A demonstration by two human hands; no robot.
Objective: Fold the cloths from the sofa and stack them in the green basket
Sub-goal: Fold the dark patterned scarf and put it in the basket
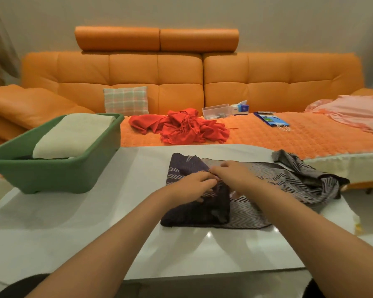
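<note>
A dark cloth with a grey zigzag pattern [254,209] lies partly folded on the white table [95,222], its right end bunched near the table's edge. My left hand [192,186] and my right hand [230,173] meet over its middle, and their fingers pinch a folded edge. The green basket [52,175] stands at the table's left with a folded cream cloth [73,136] inside. On the orange sofa [181,72] a crumpled red cloth [181,125] lies in the middle, and a pink cloth [349,112] is spread at the right.
A plaid cushion [126,100] leans on the sofa back. A clear plastic box [215,111], a small white and blue box [240,108] and a blue bag [271,120] lie on the seat. The table's front half is bare.
</note>
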